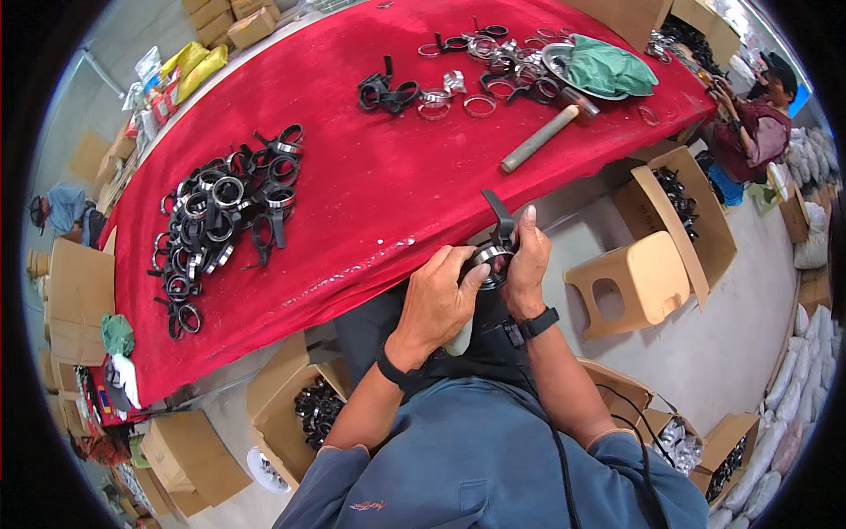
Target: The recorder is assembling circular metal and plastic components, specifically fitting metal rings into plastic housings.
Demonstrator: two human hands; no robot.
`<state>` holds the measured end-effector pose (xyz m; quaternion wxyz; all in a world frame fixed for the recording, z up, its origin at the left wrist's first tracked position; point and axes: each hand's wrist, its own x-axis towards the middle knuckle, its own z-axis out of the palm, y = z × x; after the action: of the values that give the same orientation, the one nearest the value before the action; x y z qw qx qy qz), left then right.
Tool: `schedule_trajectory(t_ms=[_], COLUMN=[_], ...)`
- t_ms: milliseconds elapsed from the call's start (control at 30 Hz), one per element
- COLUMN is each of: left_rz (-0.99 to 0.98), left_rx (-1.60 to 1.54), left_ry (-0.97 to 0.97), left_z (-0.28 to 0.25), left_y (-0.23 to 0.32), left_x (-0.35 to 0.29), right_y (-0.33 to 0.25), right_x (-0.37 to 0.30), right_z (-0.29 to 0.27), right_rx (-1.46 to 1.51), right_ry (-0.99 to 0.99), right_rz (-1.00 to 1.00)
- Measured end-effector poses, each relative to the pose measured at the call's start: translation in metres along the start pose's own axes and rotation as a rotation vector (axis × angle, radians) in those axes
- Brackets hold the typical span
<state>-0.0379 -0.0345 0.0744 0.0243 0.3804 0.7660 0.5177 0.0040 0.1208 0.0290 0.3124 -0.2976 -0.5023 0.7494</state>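
Observation:
Over my lap, just off the table's front edge, I hold a metal ring clamp with a black lever (495, 220) between both hands. My left hand (438, 295) grips its left side, the thumb pressed on the ring. Around the right side my right hand (529, 264) is closed, its thumb pointing up beside the raised lever. My palms hide part of the ring. Left of my hands, a heap of similar black and silver ring clamps (220, 212) lies on the red-covered table (352, 203).
A grey rod-shaped handle (539, 139), loose rings (479, 106) and a metal dish (557, 58) with a green cloth (608, 66) lie toward the table's right. A tan plastic stool (630, 286) stands at right. Cardboard boxes (282, 414) surround me. Another person (749, 132) is at far right.

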Motion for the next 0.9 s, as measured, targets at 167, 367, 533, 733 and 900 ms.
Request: schedule_trajectory(t_ms=[167, 367, 533, 733, 900], left_rz=[0.082, 0.173, -0.008, 0.367, 0.435], left_rx=[0.408, 0.948, 1.198, 0.923, 0.787], left_ry=[0.129, 0.285, 0.279, 0.222, 0.100], left_z=[-0.062, -0.176, -0.205, -0.109, -0.030], left_y=[-0.045, -0.120, -0.161, -0.164, -0.178], left_x=[0.014, 0.084, 0.136, 0.226, 0.296], right_y=[0.028, 0.063, 0.082, 0.091, 0.088], right_x=[-0.002, -0.003, 0.005, 0.010, 0.014], right_z=[-0.006, -0.060, -0.066, -0.072, -0.065], right_rx=[0.150, -0.231, -0.420, -0.843, -0.874], right_ry=[-0.237, -0.011, 0.035, -0.012, -0.019], right_rz=[0.083, 0.000, -0.177, -0.670, -0.719])
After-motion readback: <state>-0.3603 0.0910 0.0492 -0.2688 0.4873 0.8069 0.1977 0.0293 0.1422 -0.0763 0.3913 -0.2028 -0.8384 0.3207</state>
